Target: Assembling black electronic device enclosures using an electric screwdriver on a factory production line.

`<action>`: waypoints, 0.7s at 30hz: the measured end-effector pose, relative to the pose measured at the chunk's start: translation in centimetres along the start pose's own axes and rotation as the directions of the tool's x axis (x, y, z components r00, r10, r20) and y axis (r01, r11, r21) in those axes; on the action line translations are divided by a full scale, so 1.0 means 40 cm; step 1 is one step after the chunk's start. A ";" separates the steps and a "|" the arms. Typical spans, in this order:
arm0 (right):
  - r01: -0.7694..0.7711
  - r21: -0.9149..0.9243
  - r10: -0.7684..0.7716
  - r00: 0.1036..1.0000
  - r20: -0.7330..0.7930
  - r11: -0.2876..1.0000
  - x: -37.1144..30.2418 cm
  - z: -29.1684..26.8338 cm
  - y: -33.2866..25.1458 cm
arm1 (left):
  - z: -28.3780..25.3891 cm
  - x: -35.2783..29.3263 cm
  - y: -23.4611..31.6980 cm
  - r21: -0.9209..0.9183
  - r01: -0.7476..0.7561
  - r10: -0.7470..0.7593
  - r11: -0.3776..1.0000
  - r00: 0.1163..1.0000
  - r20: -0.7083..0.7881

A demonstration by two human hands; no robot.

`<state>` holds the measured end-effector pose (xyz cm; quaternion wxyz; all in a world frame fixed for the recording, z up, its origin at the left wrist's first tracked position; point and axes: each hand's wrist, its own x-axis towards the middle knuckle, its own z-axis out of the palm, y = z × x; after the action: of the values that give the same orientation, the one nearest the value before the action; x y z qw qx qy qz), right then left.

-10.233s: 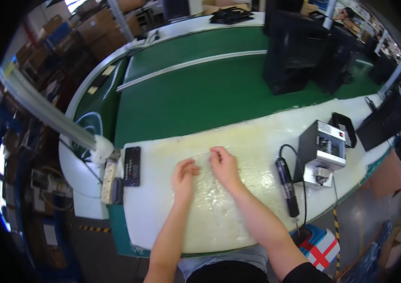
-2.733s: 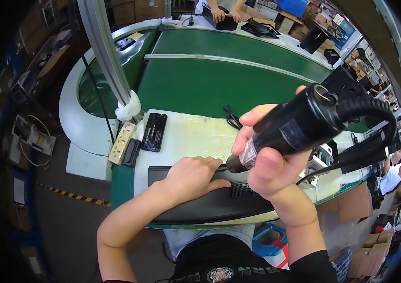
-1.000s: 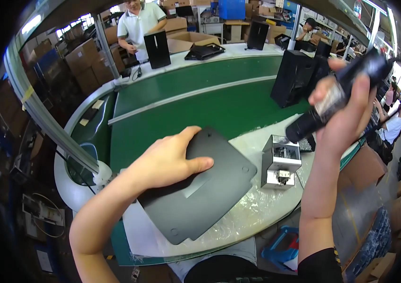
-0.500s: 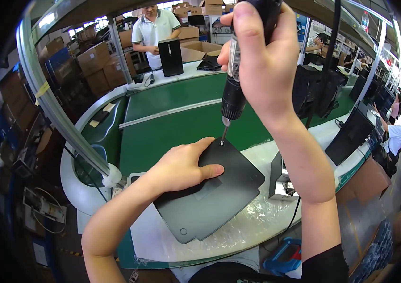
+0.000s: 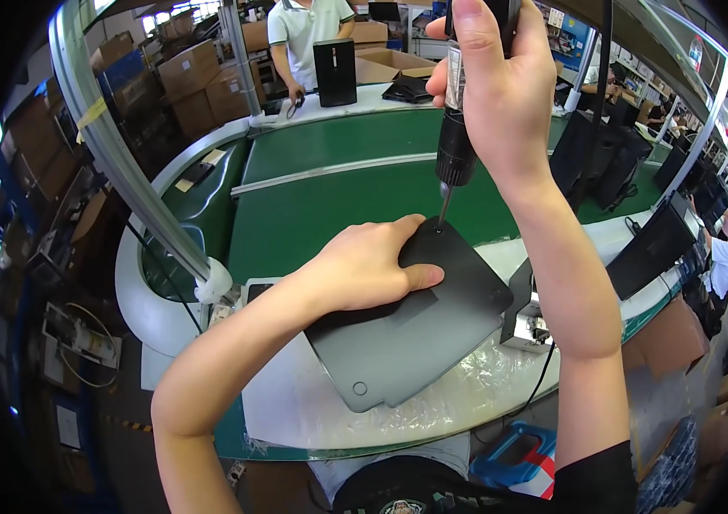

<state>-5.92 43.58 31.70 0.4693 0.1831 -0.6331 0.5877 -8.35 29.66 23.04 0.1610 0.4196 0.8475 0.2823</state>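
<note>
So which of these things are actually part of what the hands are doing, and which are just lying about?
In use:
- black panel, pressed flat by the left hand
- electric screwdriver, gripped upright by the right hand, bit tip at the panel's far corner

Lying about:
- small grey device right of the panel
- clear plastic sheet on the bench
- black boxes beyond the belt

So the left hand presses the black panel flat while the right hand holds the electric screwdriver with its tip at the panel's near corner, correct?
Not quite: the head view shows the electric screwdriver tip at the far corner of the black panel, not the near one. The left hand presses the panel; the right hand holds the screwdriver.
</note>
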 end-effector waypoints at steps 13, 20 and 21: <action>0.245 -0.395 -0.367 0.890 -0.270 0.885 -0.114 -0.317 -0.125 | -0.017 -0.100 -0.174 -0.417 -0.179 0.058 0.891 0.957 -0.285; -0.098 -0.618 -0.278 0.830 -0.483 0.780 -0.459 -0.594 0.009 | 0.378 -0.293 -0.557 -0.847 -0.238 -0.478 0.476 0.738 -0.476; -0.072 -0.634 -0.280 0.855 -0.436 0.770 -0.490 -0.618 0.044 | 0.391 -0.311 -0.576 -0.838 -0.215 -0.459 0.502 0.755 -0.469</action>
<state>11.71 60.37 11.56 0.6853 -0.1096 -0.6346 0.3402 -7.25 13.79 -2.96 0.0673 0.0936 0.6231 0.7736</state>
